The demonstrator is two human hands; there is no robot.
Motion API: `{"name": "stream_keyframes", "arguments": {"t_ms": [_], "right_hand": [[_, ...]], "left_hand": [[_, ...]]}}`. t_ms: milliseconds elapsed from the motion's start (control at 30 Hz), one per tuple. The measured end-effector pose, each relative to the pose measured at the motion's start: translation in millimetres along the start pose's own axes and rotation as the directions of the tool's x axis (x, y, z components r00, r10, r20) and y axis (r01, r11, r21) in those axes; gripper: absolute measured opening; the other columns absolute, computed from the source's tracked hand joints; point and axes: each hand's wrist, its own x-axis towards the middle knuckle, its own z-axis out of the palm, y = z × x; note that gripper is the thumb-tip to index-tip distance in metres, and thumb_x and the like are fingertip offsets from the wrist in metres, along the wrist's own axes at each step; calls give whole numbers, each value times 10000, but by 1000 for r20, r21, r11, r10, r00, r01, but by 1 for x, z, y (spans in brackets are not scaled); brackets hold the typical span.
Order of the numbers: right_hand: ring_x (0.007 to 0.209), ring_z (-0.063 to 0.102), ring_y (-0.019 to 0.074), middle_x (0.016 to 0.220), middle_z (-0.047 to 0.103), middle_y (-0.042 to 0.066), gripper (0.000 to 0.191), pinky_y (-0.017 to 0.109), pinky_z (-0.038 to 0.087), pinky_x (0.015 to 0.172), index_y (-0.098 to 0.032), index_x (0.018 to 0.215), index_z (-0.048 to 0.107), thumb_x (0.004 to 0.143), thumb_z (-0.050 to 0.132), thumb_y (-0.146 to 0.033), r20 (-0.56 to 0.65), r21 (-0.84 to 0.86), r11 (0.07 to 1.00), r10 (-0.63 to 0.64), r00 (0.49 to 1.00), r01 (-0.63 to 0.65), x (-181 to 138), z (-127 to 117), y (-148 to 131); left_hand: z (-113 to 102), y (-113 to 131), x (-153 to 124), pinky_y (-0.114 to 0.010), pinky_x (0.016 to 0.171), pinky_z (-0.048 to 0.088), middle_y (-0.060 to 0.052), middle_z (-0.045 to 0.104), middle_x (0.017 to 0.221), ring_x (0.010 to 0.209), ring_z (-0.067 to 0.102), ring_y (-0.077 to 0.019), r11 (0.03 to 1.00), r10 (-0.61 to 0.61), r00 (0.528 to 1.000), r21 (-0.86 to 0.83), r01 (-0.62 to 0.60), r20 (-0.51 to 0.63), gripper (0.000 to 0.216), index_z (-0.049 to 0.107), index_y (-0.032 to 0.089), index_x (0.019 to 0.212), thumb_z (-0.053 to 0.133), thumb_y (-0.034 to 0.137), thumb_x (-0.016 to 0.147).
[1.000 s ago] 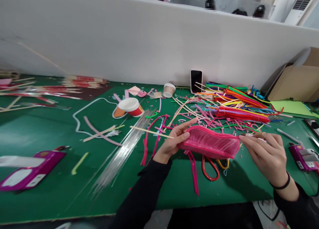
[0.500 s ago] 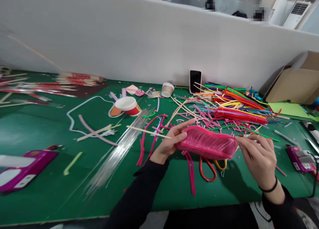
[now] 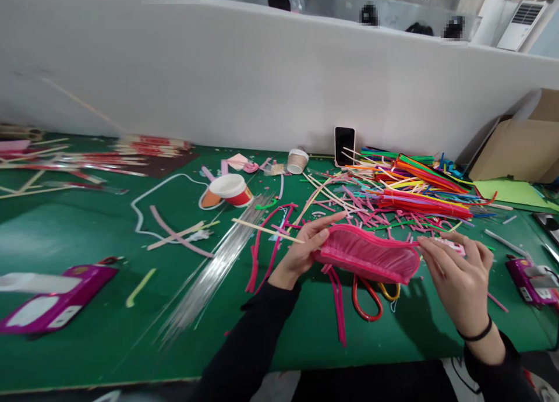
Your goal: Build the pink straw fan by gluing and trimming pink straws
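My left hand (image 3: 301, 253) grips the left end of a pink curved frame (image 3: 371, 253), which has a fuzzy pipe-cleaner rim and a sheer strand-like filling. A thin wooden stick (image 3: 266, 230) juts out leftward from the same hand. At the frame's right end, the fingertips of my right hand (image 3: 458, 274) are pinched together. What they pinch is too small to make out; a pink-and-white object (image 3: 452, 246) shows partly behind these fingers. Under the frame, pink pipe cleaners (image 3: 338, 309) hang or lie beside a red loop (image 3: 367, 300) and a yellow loop (image 3: 389, 291), resembling scissor handles.
Coloured pipe cleaners (image 3: 428, 201) pile up behind my hands, near a phone (image 3: 345, 145) leaning on the partition (image 3: 262, 70). Clear thin rods (image 3: 209, 274), a paper cup (image 3: 238, 191) and a purple power strip (image 3: 65, 294) lie leftward. A cardboard box (image 3: 515, 145) stands right.
The view has turned slightly left, so everything sits a little further right. My right fingertips are still at the frame's right end, and more of the pink-and-white object shows.
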Motion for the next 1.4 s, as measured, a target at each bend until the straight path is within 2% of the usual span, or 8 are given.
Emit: {"name": "stream_keyframes", "arguments": {"t_ms": [100,233,400,500,600,800,1000,1400], "right_hand": [[957,648,236,896,778,-28,210,437,354,931,-266,1073,683,879,701,-188,-6,-7,1000,12,1000,-12,-1,-2,-1],[847,651,192,875,766,4,256,359,431,818,-217,1093,668,858,706,-124,-17,86,996,-2,1000,3,-4,-6,-5],[805,631,165,911,719,53,253,311,490,767,-191,1066,669,850,678,-60,-25,195,980,49,998,-44,-7,-6,-16],[800,600,174,880,673,57,243,319,498,749,-200,1028,691,830,691,-59,-63,192,976,119,991,-105,-8,-5,-22],[818,582,195,836,659,45,227,347,499,774,-211,1003,698,818,706,-78,-69,176,974,160,985,-146,-8,-2,-26],[782,569,185,830,659,32,161,356,480,759,-234,988,700,860,675,-140,-27,209,950,242,970,-232,-12,4,-28],[745,554,168,782,640,22,149,332,464,722,-226,983,700,876,660,-130,-28,259,924,297,954,-280,-16,6,-32],[738,562,164,774,633,17,187,323,468,712,-239,1016,713,881,650,-126,-40,301,912,303,952,-278,-16,7,-34]], "left_hand": [[1,0,1,-178,393,218,18,593,513,380,304,-35,1000,4,1000,-1,-4,1,546,747,151,1135,811,453,684],[1,-1,2,-168,392,234,10,594,506,385,355,-45,1000,-3,1000,-5,3,-26,555,761,164,1115,833,467,655],[3,0,2,-162,410,316,-54,720,658,417,453,-56,1000,-6,998,-25,5,-65,522,788,172,1046,860,462,618],[7,2,1,-172,437,385,-84,767,767,469,546,-87,998,-19,996,-61,13,-92,489,801,180,1000,879,436,591],[9,4,1,-189,481,443,-88,777,794,534,618,-125,996,-32,994,-80,24,-102,485,804,185,987,888,428,576],[8,3,0,-178,437,413,-64,763,717,476,582,-101,998,-10,997,-68,4,-80,466,798,181,1011,869,421,618],[8,2,-1,-203,561,529,-101,789,938,670,708,-170,998,-7,994,-70,-1,-106,449,800,192,999,867,423,619],[6,0,0,-202,577,518,-107,786,960,680,696,-164,999,19,995,-43,-23,-95,443,803,187,995,854,438,634]]}}
